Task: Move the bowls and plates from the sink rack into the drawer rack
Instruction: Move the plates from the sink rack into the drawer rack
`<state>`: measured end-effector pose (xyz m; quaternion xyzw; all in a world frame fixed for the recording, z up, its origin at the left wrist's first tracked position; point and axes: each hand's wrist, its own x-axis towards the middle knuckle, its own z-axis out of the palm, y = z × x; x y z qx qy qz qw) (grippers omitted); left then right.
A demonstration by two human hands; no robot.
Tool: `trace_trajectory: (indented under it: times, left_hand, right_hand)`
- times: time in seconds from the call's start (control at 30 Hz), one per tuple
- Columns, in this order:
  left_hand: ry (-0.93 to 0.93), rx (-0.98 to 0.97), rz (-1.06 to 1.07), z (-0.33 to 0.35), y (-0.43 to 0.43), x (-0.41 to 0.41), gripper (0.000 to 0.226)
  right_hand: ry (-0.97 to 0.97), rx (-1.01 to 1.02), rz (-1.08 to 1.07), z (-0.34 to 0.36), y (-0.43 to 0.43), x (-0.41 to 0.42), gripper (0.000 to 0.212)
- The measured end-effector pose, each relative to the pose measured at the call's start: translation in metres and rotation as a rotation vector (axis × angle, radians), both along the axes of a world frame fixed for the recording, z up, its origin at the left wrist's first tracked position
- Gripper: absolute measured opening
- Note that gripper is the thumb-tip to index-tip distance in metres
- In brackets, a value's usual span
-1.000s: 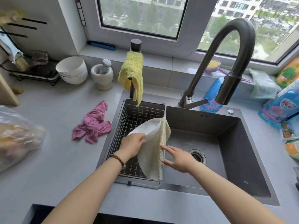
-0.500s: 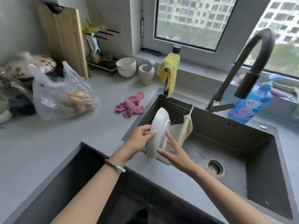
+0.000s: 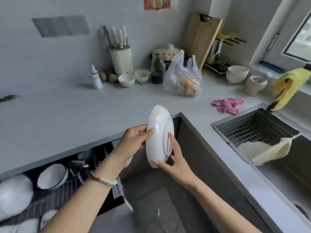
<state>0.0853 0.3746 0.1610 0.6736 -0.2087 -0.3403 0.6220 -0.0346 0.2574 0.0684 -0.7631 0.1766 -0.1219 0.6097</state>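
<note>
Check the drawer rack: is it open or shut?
Open. The drawer rack sits pulled out from under the counter at lower left, with a white bowl visible inside it.

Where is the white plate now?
Mid head view: the plate, on edge, held by left hand and right hand, near the drawer rack, left of the sink rack.
</note>
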Motion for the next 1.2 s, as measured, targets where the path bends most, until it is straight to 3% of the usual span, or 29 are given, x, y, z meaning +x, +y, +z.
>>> trace_trajectory:
  times: [0.07,0.23,0.37,0.5,0.63,0.97,1.2]
  left_hand:
    - [0.022,-0.021,0.092,0.001,0.051,0.007,0.025]
    - [0.029,-0.018,0.227,-0.009,0.185,0.03,0.021]
    - [0.088,0.028,0.33,-0.038,0.296,0.056,0.023]
    - [0.186,0.054,0.409,-0.072,0.4,0.087,0.019]
    - [0.277,0.035,0.485,-0.106,0.477,0.115,0.017]
    - [0.423,-0.016,0.568,-0.201,0.542,0.166,0.019]
    - [0.416,0.003,0.6,-0.248,0.54,0.205,0.015]
  right_hand:
    - [0.038,0.068,0.076,-0.002,0.042,0.021,0.122]
    - [0.021,0.266,0.379,-0.009,0.159,0.07,0.084]
    - [0.137,0.348,0.482,-0.032,0.26,0.102,0.096]
    - [0.291,0.374,0.506,-0.065,0.358,0.136,0.124]
    - [0.358,0.35,0.508,-0.097,0.432,0.169,0.114]
    - [0.386,0.161,0.531,-0.171,0.5,0.234,0.113]
    - [0.363,0.241,0.579,-0.21,0.503,0.275,0.11]
